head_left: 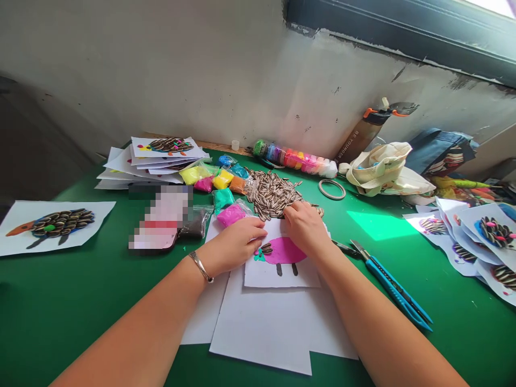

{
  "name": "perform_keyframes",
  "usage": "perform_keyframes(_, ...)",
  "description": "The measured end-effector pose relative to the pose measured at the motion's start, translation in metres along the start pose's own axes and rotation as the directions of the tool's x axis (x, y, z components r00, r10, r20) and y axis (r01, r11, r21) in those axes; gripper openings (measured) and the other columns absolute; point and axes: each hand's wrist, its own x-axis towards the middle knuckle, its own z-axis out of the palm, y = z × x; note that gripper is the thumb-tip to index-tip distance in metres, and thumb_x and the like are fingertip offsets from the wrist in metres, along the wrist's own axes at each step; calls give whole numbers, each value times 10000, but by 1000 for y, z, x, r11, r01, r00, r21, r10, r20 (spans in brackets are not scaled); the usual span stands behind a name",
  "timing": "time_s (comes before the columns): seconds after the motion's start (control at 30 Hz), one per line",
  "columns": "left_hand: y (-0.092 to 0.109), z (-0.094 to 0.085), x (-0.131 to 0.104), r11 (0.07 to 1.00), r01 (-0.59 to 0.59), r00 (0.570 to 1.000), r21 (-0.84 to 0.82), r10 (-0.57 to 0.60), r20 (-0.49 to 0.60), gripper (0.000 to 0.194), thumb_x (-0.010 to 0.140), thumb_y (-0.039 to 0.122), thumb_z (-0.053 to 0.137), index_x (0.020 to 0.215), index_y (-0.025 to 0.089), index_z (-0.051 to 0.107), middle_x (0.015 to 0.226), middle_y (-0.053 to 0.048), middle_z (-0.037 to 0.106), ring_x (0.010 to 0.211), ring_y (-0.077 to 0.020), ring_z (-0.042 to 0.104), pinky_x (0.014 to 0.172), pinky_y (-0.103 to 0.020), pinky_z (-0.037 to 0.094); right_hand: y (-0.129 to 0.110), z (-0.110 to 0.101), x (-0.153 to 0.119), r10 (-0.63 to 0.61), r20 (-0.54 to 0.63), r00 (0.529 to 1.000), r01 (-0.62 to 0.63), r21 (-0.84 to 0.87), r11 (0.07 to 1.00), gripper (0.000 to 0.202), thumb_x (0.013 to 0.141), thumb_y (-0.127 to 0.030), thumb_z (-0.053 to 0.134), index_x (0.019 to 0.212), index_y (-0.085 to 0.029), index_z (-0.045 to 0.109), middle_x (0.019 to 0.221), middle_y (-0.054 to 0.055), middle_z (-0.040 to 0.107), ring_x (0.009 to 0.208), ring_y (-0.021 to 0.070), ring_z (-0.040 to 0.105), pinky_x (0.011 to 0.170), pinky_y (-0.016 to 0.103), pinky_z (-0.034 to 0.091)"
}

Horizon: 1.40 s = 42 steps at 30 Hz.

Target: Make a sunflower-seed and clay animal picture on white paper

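Note:
A white card (pixel 258 278) lies on larger white sheets (pixel 262 328). On it is a pink clay body (pixel 284 251) with two dark legs, a teal clay piece (pixel 259 257) and a few seeds (pixel 266 248) at its left end. My left hand (pixel 237 242), with a silver bracelet, rests at the card's left edge, fingers bent together near the seeds; whatever they hold is hidden. My right hand (pixel 304 226) is at the near edge of the sunflower seed pile (pixel 274 193), its fingers curled together over the seeds; its fingertips are partly hidden.
Bags of coloured clay (pixel 231 214) and a phone (pixel 157 220) lie left of the seeds. A blue cutter (pixel 397 287) is at the right. Finished pictures (pixel 60 228) lie at both sides. Behind are a tape ring (pixel 331 189), a bottle (pixel 363 134) and a cloth bag (pixel 382 169).

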Motion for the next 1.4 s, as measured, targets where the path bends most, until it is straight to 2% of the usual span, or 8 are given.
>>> perform_keyframes(0.17,1,-1,0,1000,-6,1000,2,6,-4,245,925,129,424,744,180,581,929,-58,579,898,-197,539,788,-310,438,5,-26,-14,226,-162,961,-167,313,935,201,943,-169,409,856,-186,589,862,88,600,790,202,525,688,306,366)
perform_keyframes(0.2,1,-1,0,1000,-6,1000,-2,6,-4,246,925,130,425,741,179,581,930,-58,581,897,-197,540,789,-311,437,6,-32,-19,271,-159,949,-194,380,904,181,948,-194,415,870,-193,578,840,70,601,766,189,527,680,297,374)
perform_keyframes(0.3,0,-1,0,1000,-12,1000,-15,11,-14,237,925,140,434,751,179,590,947,-60,592,904,-202,546,807,-317,436,1,-44,-37,317,-19,948,-261,521,813,119,941,-259,461,894,-214,561,755,11,598,642,145,500,616,268,374)
perform_keyframes(0.47,1,0,0,1000,-15,1000,-16,15,-19,237,932,187,431,782,187,615,960,-57,597,908,-205,553,807,-316,441,-21,-50,-56,177,253,951,-308,713,630,87,899,-236,495,840,-227,559,660,-40,558,591,114,483,561,226,379)
perform_keyframes(0.67,0,-1,-1,1000,-16,999,-7,15,-34,231,931,212,434,867,199,656,988,-61,609,971,-222,558,842,-328,442,-32,-50,-54,-26,320,947,-260,809,527,140,833,-117,497,785,-213,587,689,-48,549,627,97,451,561,203,363)
perform_keyframes(0.8,0,-1,-1,1000,-10,1000,-6,10,-24,215,932,234,454,880,198,660,1002,-63,606,985,-224,557,854,-331,438,-34,-44,-54,-58,288,956,-215,822,527,184,811,-64,496,765,-206,604,718,-41,583,666,98,505,600,201,382)
perform_keyframes(1.1,2,-4,-3,1000,1,1000,-25,0,27,133,895,231,531,815,185,626,1019,-53,568,949,-212,543,814,-312,430,-37,-37,-56,-111,136,984,-26,739,674,206,815,-31,559,834,-216,648,792,-10,616,760,128,535,674,232,394)
perform_keyframes(1.4,4,-4,-2,1000,18,999,-19,-17,39,110,868,189,554,763,183,587,946,-30,528,915,-201,510,774,-289,411,-35,-31,-56,-160,120,980,36,683,730,232,838,-19,561,865,-227,660,803,-5,649,836,156,545,725,263,391)
